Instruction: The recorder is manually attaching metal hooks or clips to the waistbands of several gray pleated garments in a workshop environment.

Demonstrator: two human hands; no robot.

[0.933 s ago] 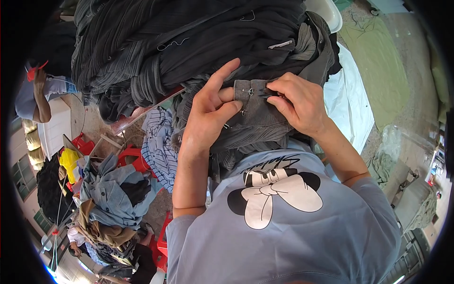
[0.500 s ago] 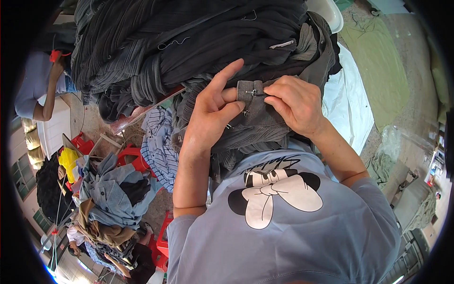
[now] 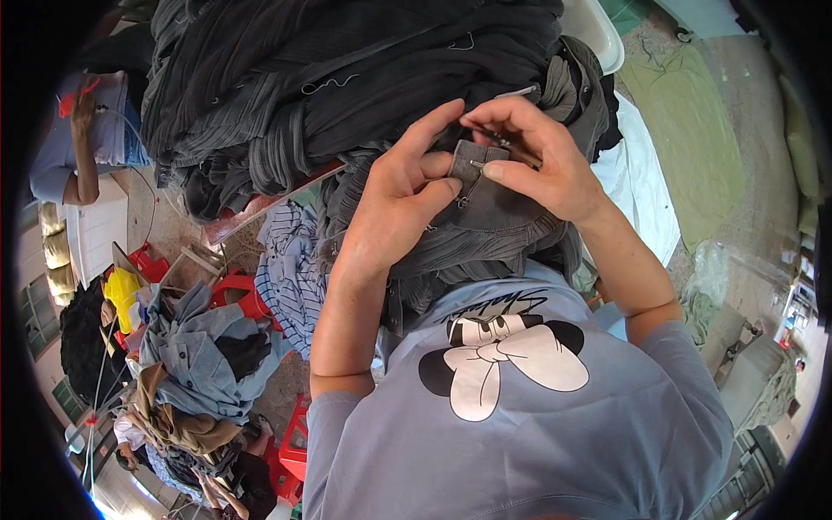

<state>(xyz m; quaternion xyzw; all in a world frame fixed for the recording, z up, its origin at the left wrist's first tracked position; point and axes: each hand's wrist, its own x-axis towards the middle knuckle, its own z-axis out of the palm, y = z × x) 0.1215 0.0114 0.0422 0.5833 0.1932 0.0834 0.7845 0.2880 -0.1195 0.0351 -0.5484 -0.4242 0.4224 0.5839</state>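
Note:
My left hand (image 3: 403, 186) pinches the end of a ribbed dark grey waistband (image 3: 468, 173), thumb in front and fingers behind, with the index finger stretched upward. Small metal fasteners (image 3: 476, 164) sit on the waistband. Over its right part, my right hand (image 3: 546, 165) is closed, the thumb pressing beside the upper fastener. A thin dark strip shows between those fingers; whether it is cloth or a tool I cannot tell. The rest of the dark grey garment (image 3: 485, 234) spreads below my hands, against my body.
A large heap of dark garments (image 3: 347, 87) lies just beyond my hands, with loose threads on it. At the right are a white tub (image 3: 598, 30) and a green cloth (image 3: 685, 130). To the left, a striped shirt (image 3: 290, 260), denim garments (image 3: 199, 347) and a co-worker (image 3: 91, 130).
My right hand has shifted up, its fingers now curled over the waistband and the thumb laid by the fastener. The waistband end has moved slightly right. The co-worker's raised hand has moved left.

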